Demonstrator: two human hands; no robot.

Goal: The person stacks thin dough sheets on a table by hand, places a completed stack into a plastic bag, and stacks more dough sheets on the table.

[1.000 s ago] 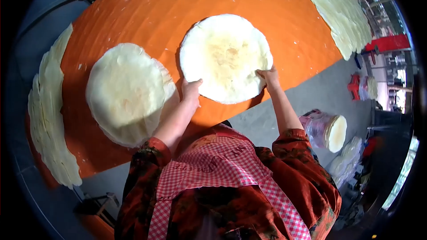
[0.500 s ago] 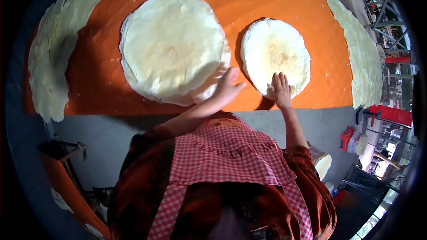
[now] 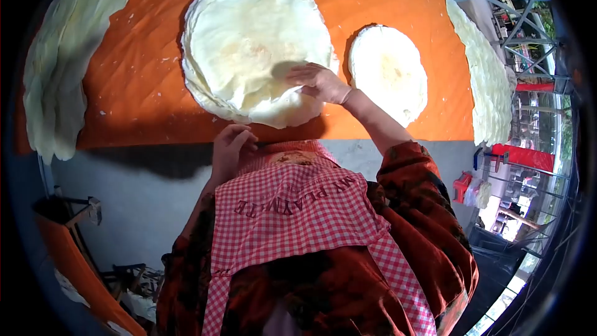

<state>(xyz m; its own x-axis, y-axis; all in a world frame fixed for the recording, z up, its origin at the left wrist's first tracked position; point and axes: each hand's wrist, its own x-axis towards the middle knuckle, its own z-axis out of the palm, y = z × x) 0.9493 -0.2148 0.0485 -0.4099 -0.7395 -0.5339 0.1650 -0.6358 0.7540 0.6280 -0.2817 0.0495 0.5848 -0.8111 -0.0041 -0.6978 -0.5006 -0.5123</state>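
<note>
A large stack of thin round flatbreads (image 3: 249, 31), pale with faint brown patches, lies on the orange-covered table. My right hand (image 3: 320, 84) is stretched over its lower right part, palm down, fingers extended and apparently touching the top sheet, which is wrinkled there. By the table's near edge, just below the stack, my left hand (image 3: 231, 146) has loosely bent fingers with the thumb apart; I see nothing in it. To the right of the big stack sits a smaller round stack of flatbreads (image 3: 385, 56), browned in the middle, with my right forearm reaching across beside it.
Overlapping pale sheets line the table's left end (image 3: 56, 74) and right end (image 3: 482, 74). Small white crumbs dot the orange cloth (image 3: 137, 93). A red stool (image 3: 461, 186) stands on the grey floor at right, and an orange-covered surface (image 3: 87, 274) is at lower left.
My right hand has left the smaller stack and moved left onto the large one. My left hand has drawn back from between the stacks to the table's near edge.
</note>
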